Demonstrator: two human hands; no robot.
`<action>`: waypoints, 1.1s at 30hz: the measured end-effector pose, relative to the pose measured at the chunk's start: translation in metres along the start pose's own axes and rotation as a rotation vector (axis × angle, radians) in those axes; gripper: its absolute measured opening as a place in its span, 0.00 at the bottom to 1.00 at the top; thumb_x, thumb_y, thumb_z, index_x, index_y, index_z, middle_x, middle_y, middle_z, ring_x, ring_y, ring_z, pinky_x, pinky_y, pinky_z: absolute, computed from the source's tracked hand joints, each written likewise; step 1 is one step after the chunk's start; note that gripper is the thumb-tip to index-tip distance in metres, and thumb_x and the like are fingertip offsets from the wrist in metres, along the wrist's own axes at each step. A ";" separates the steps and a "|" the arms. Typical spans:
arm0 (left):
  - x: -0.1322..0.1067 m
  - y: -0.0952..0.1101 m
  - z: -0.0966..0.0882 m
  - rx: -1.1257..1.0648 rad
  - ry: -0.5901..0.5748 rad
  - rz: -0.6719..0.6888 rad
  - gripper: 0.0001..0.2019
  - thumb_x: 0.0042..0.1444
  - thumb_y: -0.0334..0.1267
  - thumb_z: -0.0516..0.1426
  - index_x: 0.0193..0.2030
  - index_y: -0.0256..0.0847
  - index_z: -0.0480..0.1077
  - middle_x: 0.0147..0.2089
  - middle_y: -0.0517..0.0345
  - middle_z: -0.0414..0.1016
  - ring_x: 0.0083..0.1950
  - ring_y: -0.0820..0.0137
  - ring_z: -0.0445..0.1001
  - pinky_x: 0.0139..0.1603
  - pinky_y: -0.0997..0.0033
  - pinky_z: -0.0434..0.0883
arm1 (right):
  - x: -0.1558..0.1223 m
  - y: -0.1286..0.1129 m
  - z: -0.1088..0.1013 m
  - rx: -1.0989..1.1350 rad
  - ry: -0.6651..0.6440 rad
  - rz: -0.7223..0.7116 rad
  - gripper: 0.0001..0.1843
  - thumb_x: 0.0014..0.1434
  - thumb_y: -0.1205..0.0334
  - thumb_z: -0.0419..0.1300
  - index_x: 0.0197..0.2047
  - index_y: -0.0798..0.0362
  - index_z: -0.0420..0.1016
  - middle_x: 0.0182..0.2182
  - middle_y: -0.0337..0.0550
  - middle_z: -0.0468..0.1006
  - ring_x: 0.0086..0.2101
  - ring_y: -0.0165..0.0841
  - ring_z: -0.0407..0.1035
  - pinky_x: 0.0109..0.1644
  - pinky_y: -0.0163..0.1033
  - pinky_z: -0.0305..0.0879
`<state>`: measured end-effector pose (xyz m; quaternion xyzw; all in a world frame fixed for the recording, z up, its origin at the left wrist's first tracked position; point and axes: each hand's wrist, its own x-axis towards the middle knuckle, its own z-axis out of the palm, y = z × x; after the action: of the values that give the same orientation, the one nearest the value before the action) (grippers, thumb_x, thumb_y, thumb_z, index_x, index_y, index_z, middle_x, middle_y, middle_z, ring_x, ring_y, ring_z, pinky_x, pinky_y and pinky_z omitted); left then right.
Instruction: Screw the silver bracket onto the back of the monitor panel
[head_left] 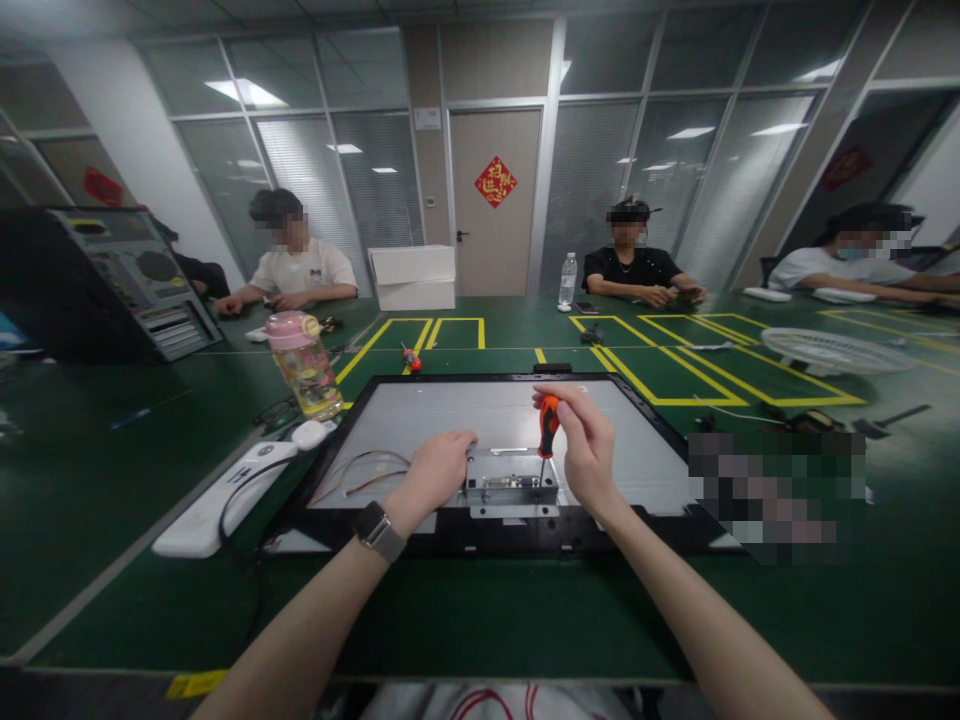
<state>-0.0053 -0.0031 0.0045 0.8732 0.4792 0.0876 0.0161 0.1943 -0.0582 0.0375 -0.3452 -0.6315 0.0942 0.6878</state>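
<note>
While R hand (589, 440) grips the orange-blk screwdriver (550, 425) near-upright, tip down at the metal bracket (495, 467), L hand (439, 468) is at bracket's L end, fingertips partly hidden, can't tell if clamped. Bracket's on the near part of the flat panel (645, 440), on desk (525, 610), betw. hands. Prob. screw work; next turn calls for tip seated, bracket steady.

Glass partitions (600, 200), apparently backed by blinds (292, 165), flank a closed door (495, 250).

I see 2 forearms (315, 610) angled inward, the left grip (433, 470) palm down, the right grip (590, 446) turned sideways and curled closed.
</note>
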 end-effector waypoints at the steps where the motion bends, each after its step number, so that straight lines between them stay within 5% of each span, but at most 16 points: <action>1: 0.000 0.000 0.000 0.000 0.004 0.003 0.18 0.62 0.25 0.46 0.55 0.36 0.69 0.52 0.46 0.77 0.54 0.63 0.74 0.58 0.64 0.67 | 0.000 0.000 0.000 0.010 -0.003 0.009 0.14 0.67 0.64 0.50 0.47 0.48 0.77 0.38 0.44 0.77 0.39 0.36 0.71 0.44 0.45 0.65; 7: 0.000 -0.004 0.005 -0.001 0.019 0.007 0.18 0.62 0.26 0.46 0.55 0.37 0.69 0.52 0.46 0.77 0.54 0.62 0.74 0.57 0.63 0.68 | 0.003 -0.001 0.003 -0.125 0.071 -0.050 0.05 0.61 0.64 0.60 0.41 0.49 0.77 0.34 0.41 0.72 0.37 0.35 0.68 0.43 0.44 0.64; 14: 0.000 -0.002 0.004 -0.005 0.010 -0.001 0.18 0.62 0.26 0.46 0.55 0.37 0.69 0.52 0.47 0.77 0.56 0.63 0.73 0.59 0.64 0.67 | 0.001 0.000 0.001 -0.063 0.014 -0.016 0.13 0.68 0.63 0.50 0.44 0.49 0.77 0.37 0.44 0.76 0.39 0.36 0.71 0.44 0.45 0.65; 23: 0.001 -0.003 0.005 -0.002 0.017 0.000 0.18 0.62 0.26 0.46 0.55 0.37 0.69 0.52 0.46 0.77 0.56 0.63 0.73 0.59 0.63 0.67 | 0.002 0.000 0.003 -0.094 0.032 0.000 0.03 0.62 0.62 0.59 0.39 0.50 0.73 0.35 0.42 0.72 0.37 0.35 0.68 0.42 0.44 0.64; 33: 0.000 -0.002 0.003 -0.008 0.016 0.005 0.18 0.63 0.26 0.46 0.55 0.37 0.69 0.53 0.46 0.76 0.56 0.64 0.73 0.59 0.63 0.67 | -0.001 0.001 0.004 0.036 -0.001 0.058 0.14 0.70 0.61 0.46 0.45 0.50 0.72 0.33 0.42 0.74 0.33 0.33 0.70 0.38 0.42 0.66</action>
<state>-0.0065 -0.0020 0.0011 0.8736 0.4767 0.0967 0.0157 0.1907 -0.0565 0.0355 -0.3509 -0.6198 0.1255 0.6907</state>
